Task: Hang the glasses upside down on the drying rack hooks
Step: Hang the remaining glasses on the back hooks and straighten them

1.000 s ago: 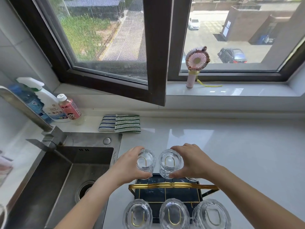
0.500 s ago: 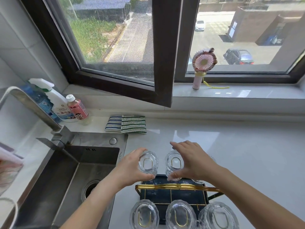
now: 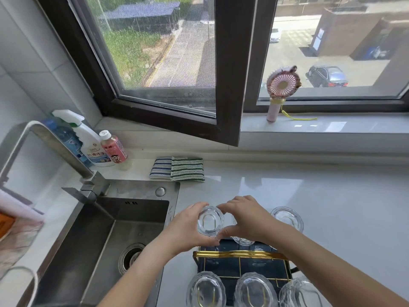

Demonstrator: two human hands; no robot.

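Holding the glass (image 3: 209,220) at the rack's (image 3: 241,254) far-left corner, fingers of both hands (image 3: 183,231) (image 3: 250,220) clamped around it; it should be lowered straight onto its hook.

Right hand (image 3: 250,220) shifted left onto left glass (image 3: 210,220); far-right glass (image 3: 287,218) uncovered.

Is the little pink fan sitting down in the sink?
No, the pink fan stands up on the window sill, far from the sink.
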